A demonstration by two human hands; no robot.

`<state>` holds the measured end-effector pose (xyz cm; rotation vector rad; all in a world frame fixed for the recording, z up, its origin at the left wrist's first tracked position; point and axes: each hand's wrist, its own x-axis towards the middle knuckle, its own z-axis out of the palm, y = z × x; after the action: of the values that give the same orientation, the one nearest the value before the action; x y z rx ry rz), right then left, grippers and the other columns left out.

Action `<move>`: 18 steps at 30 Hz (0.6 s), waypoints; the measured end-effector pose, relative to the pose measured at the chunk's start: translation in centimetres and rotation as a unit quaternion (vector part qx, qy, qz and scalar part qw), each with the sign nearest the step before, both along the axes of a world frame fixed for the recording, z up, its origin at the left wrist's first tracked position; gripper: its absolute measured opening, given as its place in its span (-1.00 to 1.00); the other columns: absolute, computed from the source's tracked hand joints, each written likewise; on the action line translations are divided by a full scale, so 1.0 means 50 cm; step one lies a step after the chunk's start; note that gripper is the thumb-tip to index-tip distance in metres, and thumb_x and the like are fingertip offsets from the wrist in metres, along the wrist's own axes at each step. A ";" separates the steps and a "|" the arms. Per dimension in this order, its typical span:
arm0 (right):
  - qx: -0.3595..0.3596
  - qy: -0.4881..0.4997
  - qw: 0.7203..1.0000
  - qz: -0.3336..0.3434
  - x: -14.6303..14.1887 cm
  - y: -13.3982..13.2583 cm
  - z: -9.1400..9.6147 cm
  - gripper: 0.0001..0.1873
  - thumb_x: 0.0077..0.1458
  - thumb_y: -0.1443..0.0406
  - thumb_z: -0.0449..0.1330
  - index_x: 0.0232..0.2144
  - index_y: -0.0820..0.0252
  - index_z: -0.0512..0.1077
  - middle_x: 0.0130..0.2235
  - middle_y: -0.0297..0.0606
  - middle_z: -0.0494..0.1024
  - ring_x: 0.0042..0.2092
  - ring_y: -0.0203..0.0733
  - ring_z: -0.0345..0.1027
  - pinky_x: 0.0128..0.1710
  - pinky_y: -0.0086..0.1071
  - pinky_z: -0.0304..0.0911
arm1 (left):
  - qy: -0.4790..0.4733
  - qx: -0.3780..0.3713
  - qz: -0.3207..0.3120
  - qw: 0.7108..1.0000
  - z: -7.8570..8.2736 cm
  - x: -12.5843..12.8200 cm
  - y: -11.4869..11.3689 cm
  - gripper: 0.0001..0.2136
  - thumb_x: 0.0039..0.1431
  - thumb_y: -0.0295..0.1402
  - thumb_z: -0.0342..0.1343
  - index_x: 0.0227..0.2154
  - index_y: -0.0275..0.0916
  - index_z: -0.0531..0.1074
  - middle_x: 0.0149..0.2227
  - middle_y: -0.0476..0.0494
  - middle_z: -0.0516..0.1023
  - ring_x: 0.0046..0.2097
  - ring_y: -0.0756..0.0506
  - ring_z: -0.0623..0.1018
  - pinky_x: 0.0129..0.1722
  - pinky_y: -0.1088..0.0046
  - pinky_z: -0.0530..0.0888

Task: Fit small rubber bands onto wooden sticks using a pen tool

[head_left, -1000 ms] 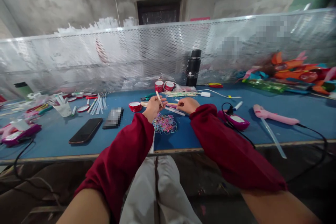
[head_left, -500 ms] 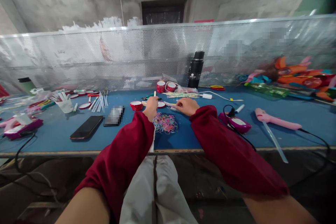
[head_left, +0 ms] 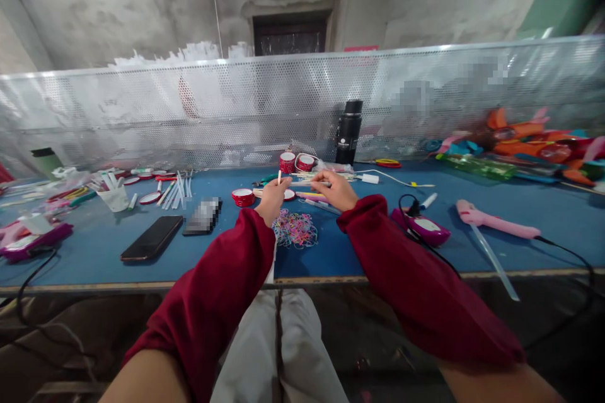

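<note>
My left hand (head_left: 273,198) is closed around a thin white stick (head_left: 279,177) that points upward above the blue table (head_left: 359,245). My right hand (head_left: 336,189) is raised just right of it, fingers pinched on a long pale stick (head_left: 302,184) that runs left toward the left hand. Below both hands lies a heap of small coloured rubber bands (head_left: 295,228). More sticks and pens (head_left: 316,201) lie under the right hand. Both arms wear dark red sleeves.
A red tape roll (head_left: 242,196), two more rolls (head_left: 295,161), a black flask (head_left: 348,132), a black phone (head_left: 152,237), a pink glue gun (head_left: 491,222), a purple device with a cable (head_left: 423,228). White sticks lie at left (head_left: 176,187). A perforated metal screen (head_left: 189,107) backs the table.
My right hand lifted off the table with a long pale stick and brought it up beside the left hand. The left hand keeps its short stick upright.
</note>
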<state>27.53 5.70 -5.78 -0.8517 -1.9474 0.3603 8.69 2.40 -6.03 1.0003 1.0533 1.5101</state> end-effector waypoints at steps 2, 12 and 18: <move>-0.016 0.048 0.999 0.002 0.000 -0.003 0.006 -0.78 0.07 0.11 0.20 -0.37 0.15 0.43 -0.38 -0.28 0.56 -0.34 -0.16 0.44 -0.20 -0.21 0.35 | 0.023 0.010 0.001 1.000 0.002 0.002 -0.002 -0.75 0.00 -0.23 0.29 -0.40 -0.31 0.43 -0.67 0.15 0.13 -0.59 0.11 0.13 -0.56 0.53 0.06; -0.226 0.344 0.902 0.129 -0.004 0.002 0.011 -0.60 -0.17 -0.02 0.38 -0.45 0.18 0.50 -0.56 -0.38 0.41 -0.52 -0.37 0.25 -0.52 -0.45 0.25 | 0.123 0.070 -0.130 0.981 -0.002 0.016 -0.009 -0.65 -0.04 -0.08 0.30 -0.48 -0.30 0.40 -0.67 0.15 0.09 -0.63 0.13 0.03 -0.57 0.47 -0.09; -0.263 0.340 0.888 0.164 -0.015 0.001 0.003 -0.56 -0.12 -0.06 0.34 -0.45 0.21 0.51 -0.63 -0.41 0.35 -0.58 -0.42 0.15 -0.60 -0.50 0.15 | 0.168 0.102 -0.133 0.971 -0.011 0.022 0.002 -0.60 -0.14 -0.05 0.32 -0.45 -0.37 0.53 -0.66 0.09 0.21 -0.56 0.11 0.11 -0.52 0.48 0.01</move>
<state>26.78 5.76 -5.65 -0.5929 -1.3209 1.2557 9.79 2.50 -6.56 1.5204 0.9583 1.2724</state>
